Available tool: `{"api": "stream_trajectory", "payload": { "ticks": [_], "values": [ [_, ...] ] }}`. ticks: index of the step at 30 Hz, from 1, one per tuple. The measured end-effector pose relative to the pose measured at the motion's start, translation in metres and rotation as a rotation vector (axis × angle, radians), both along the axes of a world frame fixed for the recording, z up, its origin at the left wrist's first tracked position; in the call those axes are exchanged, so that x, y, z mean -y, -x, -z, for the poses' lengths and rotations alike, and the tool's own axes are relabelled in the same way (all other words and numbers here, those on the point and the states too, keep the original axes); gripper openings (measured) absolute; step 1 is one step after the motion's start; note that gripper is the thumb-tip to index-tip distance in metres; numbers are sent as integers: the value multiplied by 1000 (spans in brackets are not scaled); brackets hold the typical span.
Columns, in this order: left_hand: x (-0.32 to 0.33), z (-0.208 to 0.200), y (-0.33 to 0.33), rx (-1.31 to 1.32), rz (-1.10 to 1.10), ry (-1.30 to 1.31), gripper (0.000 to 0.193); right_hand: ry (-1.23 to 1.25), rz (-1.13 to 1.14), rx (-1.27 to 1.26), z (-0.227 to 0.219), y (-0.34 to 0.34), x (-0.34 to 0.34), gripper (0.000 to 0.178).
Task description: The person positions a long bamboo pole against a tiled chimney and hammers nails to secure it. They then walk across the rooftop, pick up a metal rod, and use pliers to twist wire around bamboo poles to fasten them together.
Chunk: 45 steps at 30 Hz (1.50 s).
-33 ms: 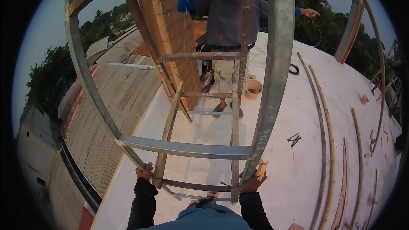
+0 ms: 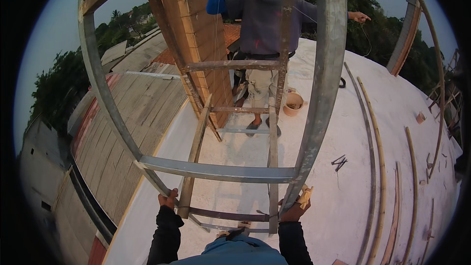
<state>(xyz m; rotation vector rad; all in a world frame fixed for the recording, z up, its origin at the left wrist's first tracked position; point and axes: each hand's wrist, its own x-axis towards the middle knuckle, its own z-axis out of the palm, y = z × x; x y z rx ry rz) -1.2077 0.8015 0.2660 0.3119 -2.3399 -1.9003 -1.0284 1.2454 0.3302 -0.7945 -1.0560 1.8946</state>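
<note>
The left hand and right hand curl round opposite rails of the metal ladder, upright near the white roof's left edge; uneven grip, or its unclear footing slipping, could tip it against the facing worker or brown frame

ladder: smooth metal, faint sheen; brown frame: rough, blotchy.
</note>
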Motion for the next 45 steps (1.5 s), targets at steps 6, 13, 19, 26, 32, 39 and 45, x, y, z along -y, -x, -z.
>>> {"api": "stream_trajectory", "payload": {
  "ticks": [6, 13, 19, 26, 32, 39, 45],
  "values": [
    [-39, -20, -35, -16, -72, 4, 26, -42, 22, 42, -32, -5, -36, 58],
    [-63, -37, -59, -48, -79, 29, 31, 56, 72, 66, -60, -5, -62, 33],
    [-91, -48, -90, -47, -108, -21, 35, 2, 34, 40, -63, -18, -104, 36],
    [-122, -40, -130, -82, -175, 13, 29, 35, 32, 61, -68, -34, -142, 45],
    [-121, -24, -134, -67, -197, 11, 29, 70, 36, 82, -65, -37, -144, 41],
    [-119, -27, -145, -45, -228, 48, 33, 73, -7, 107, -72, -46, -140, 32],
    [-123, -37, -156, -20, -207, 44, 30, 96, 10, 149, -74, -53, -141, 30]
  ]
}}
